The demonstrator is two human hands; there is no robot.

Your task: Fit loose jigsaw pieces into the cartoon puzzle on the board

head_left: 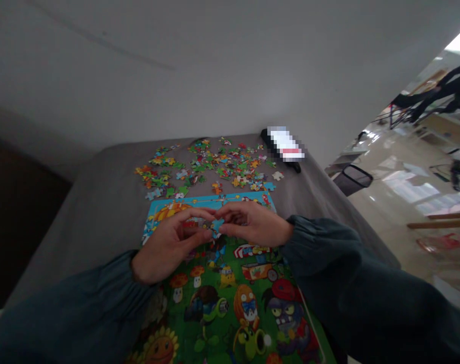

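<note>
Both bare hands are at the centre of the frame, fingertips meeting above a printed cartoon puzzle board [233,298]. The left hand [169,246] and right hand [252,224] form a narrow pinch around a small jigsaw piece [211,227]. The piece is largely hidden by the fingers, so exact contact cannot be confirmed. It is assessed as light, thin pressed card: stiff overall, with tabs that may bend and a smooth face that may slip. Its edges offer the best hold, between finger and thumb. Loose jigsaw pieces [230,167] lie scattered at upper centre, just beyond the board, on a grey cloth [104,202]. A dark object with a blurred white label [281,149] lies beyond them. A mesh wastebasket [353,178] stands on the floor at right.
</note>
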